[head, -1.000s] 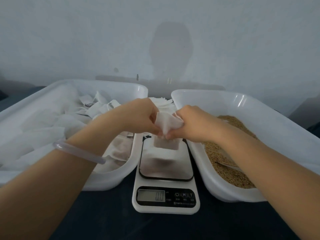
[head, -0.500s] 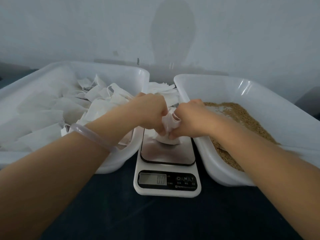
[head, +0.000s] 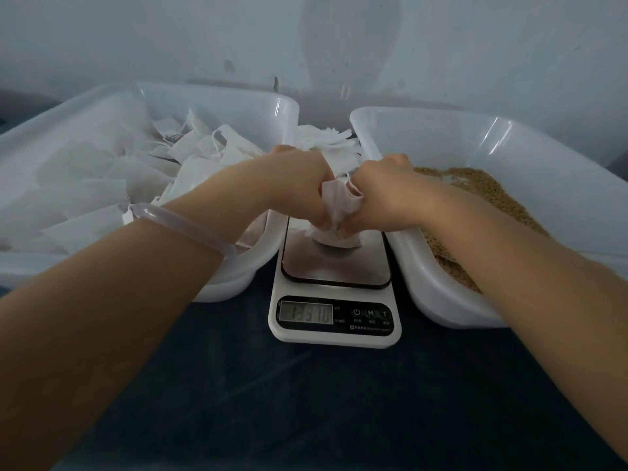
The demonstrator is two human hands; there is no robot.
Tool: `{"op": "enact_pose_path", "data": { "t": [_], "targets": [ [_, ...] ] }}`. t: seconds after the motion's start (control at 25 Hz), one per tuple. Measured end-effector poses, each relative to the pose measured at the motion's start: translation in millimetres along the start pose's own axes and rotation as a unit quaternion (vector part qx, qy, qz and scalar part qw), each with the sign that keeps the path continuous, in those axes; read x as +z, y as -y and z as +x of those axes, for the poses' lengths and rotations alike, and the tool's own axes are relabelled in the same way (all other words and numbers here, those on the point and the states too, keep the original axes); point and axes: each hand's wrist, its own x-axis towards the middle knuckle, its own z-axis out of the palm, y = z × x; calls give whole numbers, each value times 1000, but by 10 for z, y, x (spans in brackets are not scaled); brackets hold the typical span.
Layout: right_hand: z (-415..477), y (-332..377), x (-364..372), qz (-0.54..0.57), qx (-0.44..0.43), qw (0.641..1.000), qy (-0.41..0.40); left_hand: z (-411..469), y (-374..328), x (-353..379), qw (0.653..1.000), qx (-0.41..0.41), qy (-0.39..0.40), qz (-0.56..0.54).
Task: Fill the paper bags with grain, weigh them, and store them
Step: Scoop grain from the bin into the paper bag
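Head view: both forearms reach in from the near edge of the dark desk (head: 306, 402) and meet over its middle. Left hand (head: 299, 188) and right hand (head: 384, 195) are knuckle to knuckle, fingers of each curled in and pinching the crumpled top of one white paper bag (head: 336, 205). The bag hangs upright between the two hands; its rounded bottom touches the steel platform (head: 336, 266) of the scale (head: 334, 294), toward the platform's far end. What is inside the bag cannot be seen. The scale's display (head: 306, 313) is lit with digits, too blurred to read; its buttons sit to the right of the display. The scale stands at mid-desk, between two white plastic tubs, close to both. Left tub (head: 210, 91), toward the desk's left edge, holds a loose heap of white bags (head: 142, 171), some with thin strings showing. Right tub (head: 424, 113), toward the right edge, holds brown grain (head: 482, 181) banked against its right wall; the right forearm crosses over its near rim. A small stack of flat white bags (head: 326, 141) lies behind the scale, in the gap between the tubs near the desk's far edge. A clear bangle (head: 183, 226) circles the left wrist. Pale wall (head: 170, 35) rises behind the far edge, carrying a dim shadow.
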Motion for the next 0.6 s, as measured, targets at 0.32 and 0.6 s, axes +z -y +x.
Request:
{"op": "enact_pose_path", "data": {
  "t": [0.32,0.6],
  "targets": [
    [13,-147,-50,133,7,991,29,-61,60,-8,995,-5,10,-101],
    [-6,-203,-36,225,-13,974,30,-89,53,-27,991,-3,8,-131]
  ]
}}
